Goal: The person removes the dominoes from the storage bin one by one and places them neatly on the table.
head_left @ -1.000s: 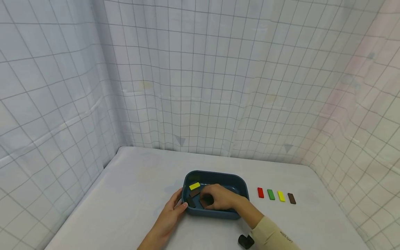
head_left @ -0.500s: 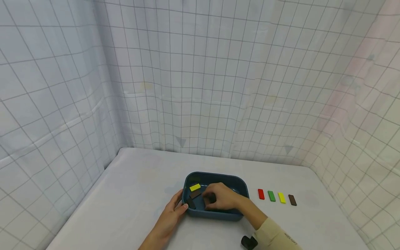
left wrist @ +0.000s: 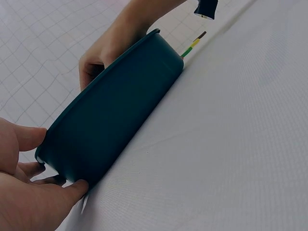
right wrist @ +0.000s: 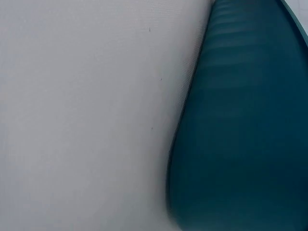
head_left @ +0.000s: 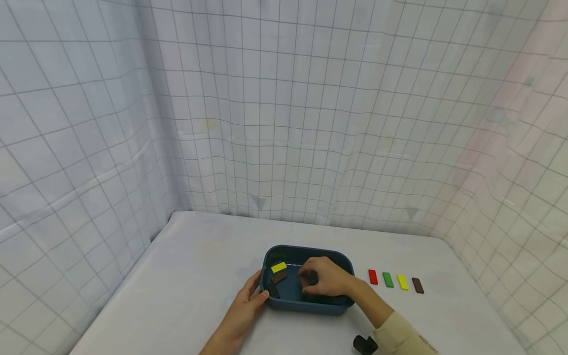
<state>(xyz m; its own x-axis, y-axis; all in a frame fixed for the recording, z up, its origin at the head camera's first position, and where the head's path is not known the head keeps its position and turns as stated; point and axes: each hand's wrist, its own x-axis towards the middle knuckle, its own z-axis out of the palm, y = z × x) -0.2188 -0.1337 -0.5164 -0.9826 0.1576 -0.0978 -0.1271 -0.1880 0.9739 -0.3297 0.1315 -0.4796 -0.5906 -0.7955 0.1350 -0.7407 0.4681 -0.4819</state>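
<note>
A dark blue-green rectangular bin [head_left: 306, 306] stands on the white table. My left hand [head_left: 243, 310] grips its left end, thumb at the near corner; the left wrist view shows thumb and fingers about the bin's end wall [left wrist: 110, 110]. My right hand [head_left: 326, 277] reaches down inside the bin, thumb and fingers curled together round a dark brown block [head_left: 305, 282] that they mostly hide. Left of it in the bin lie a yellow block [head_left: 278, 267], a brown block [head_left: 279, 277] and a blackish block [head_left: 273, 290]. The right wrist view shows only the bin's outer wall [right wrist: 240, 125] and white cloth.
Right of the bin, a red block [head_left: 373, 277], a green block [head_left: 388, 279], a yellow block [head_left: 402, 282] and a dark brown block [head_left: 417, 285] lie in a row. A black device [head_left: 365, 344] sits at the right wrist. Gridded white curtains [head_left: 284, 123] enclose the table.
My right hand has shifted right inside the bin, away from the blocks at the left, and the dark brown block at its fingertips has moved with it. The left hand keeps its grip.
</note>
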